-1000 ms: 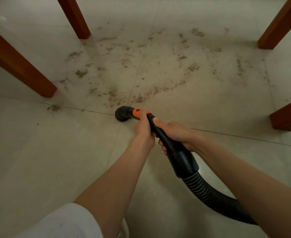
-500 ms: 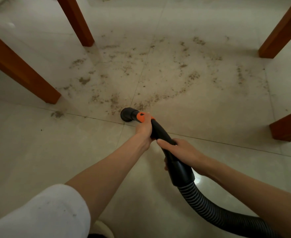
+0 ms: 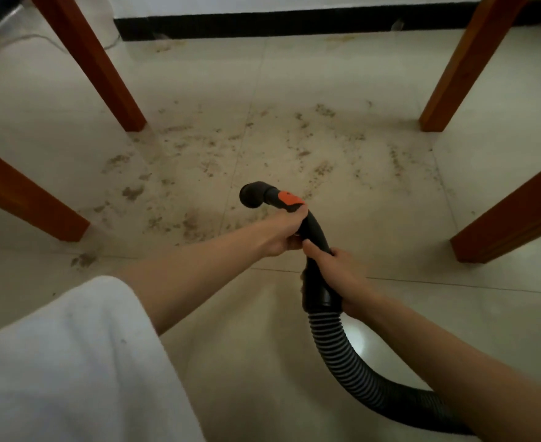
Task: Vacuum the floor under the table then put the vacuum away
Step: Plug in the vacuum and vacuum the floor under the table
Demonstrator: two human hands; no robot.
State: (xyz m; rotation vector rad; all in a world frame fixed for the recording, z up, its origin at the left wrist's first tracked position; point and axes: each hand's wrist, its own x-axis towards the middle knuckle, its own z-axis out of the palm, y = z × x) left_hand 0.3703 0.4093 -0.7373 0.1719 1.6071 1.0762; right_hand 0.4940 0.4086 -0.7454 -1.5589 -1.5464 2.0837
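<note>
- My left hand (image 3: 283,232) grips the black vacuum handle (image 3: 313,228) just behind its orange button (image 3: 289,198), fingers curled under and mostly hidden.
- My right hand (image 3: 342,275) wraps the handle lower down, by the cuff joining the ribbed hose (image 3: 342,355).
- The nozzle (image 3: 253,194) points at the tiled floor (image 3: 199,81); I cannot tell whether it touches.
- The hose runs off the bottom-right edge, the vacuum body out of view.
- Dirt (image 3: 195,223) is scattered between four table legs (image 3: 103,74), all cut off by the frame.
</note>
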